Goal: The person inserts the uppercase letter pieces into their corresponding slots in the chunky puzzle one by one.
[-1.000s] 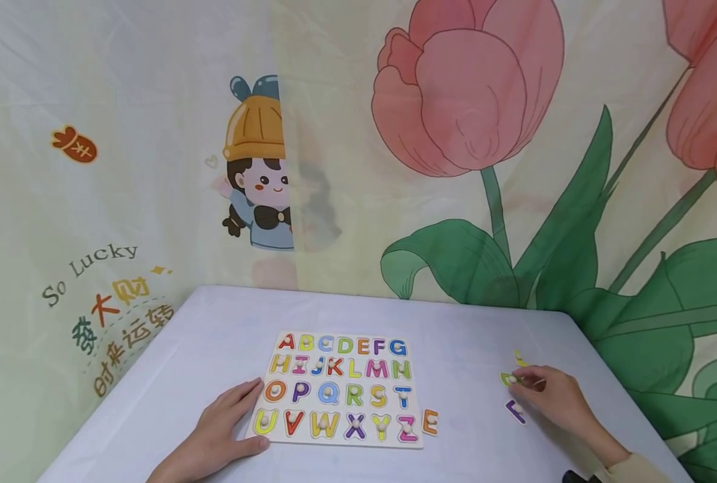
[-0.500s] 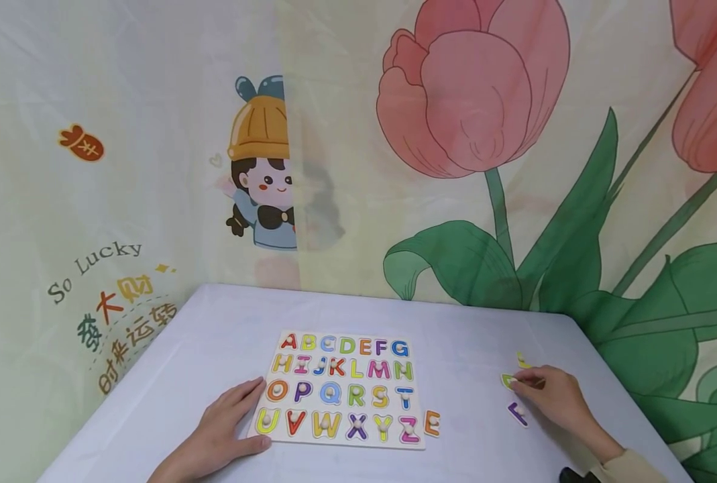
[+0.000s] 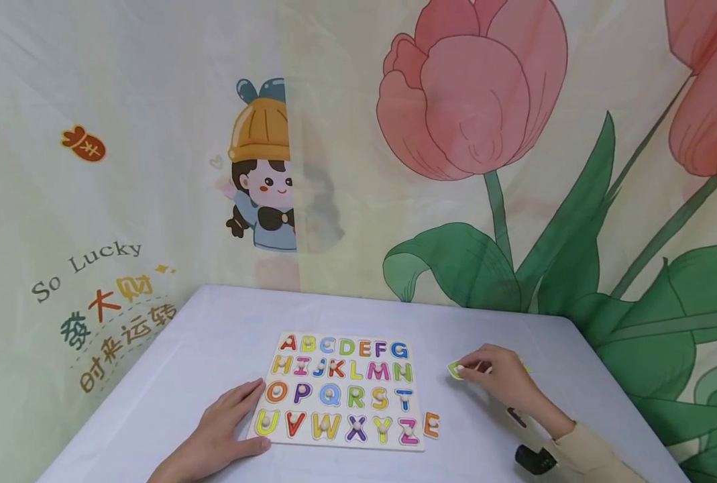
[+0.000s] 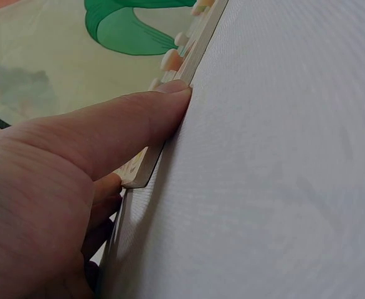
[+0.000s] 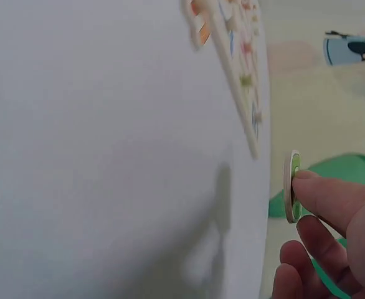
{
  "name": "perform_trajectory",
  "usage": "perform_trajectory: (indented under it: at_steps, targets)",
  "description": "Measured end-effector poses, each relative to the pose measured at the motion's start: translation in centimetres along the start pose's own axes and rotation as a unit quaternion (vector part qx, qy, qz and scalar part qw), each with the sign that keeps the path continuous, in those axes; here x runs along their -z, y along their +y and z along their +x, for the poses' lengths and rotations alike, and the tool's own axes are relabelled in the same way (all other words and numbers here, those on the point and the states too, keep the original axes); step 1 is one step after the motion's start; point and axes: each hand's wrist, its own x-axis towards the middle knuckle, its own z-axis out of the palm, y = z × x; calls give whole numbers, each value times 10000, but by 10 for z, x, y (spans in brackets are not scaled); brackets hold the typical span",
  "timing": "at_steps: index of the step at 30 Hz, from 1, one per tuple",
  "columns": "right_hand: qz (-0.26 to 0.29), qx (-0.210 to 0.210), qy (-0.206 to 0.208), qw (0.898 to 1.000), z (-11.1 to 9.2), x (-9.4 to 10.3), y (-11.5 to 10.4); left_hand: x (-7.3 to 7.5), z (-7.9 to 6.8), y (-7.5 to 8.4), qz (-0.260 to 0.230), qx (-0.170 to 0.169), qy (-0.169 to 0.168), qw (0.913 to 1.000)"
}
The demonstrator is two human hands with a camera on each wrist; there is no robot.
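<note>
My right hand (image 3: 506,379) pinches a green letter D puzzle piece (image 3: 455,369) by its knob, raised off the table to the right of the alphabet board. In the right wrist view, thumb and finger hold the piece (image 5: 291,187) on edge. My left hand (image 3: 225,419) lies at the left side of the white alphabet puzzle board (image 3: 334,441), fingers extended. Its thumb (image 4: 139,118) presses on the board's edge in the left wrist view. The D, E, F and L places show no knobs. An orange letter E piece (image 3: 432,424) lies by the board's front right corner.
A purple letter F piece (image 3: 516,416) lies on the white table (image 3: 467,443), partly under the right forearm. A yellow piece (image 3: 526,364) is mostly hidden behind the right hand. A black device (image 3: 534,460) sits at the right wrist. A printed curtain hangs behind the table.
My right hand has lifted the green D piece and carried it left toward the board, away from the purple F and yellow pieces. The left hand has stayed in place.
</note>
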Motion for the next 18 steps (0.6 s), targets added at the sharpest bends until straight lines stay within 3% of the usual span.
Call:
perform_trajectory:
  at_steps: [12, 18]
  targets:
    - [472, 1111, -775, 9897, 57, -47, -57, -2, 0, -1, -180, 104, -56, 9998]
    - [754, 1257, -1027, 9839, 79, -63, -74, -3, 0, -3, -161, 83, 0, 9998]
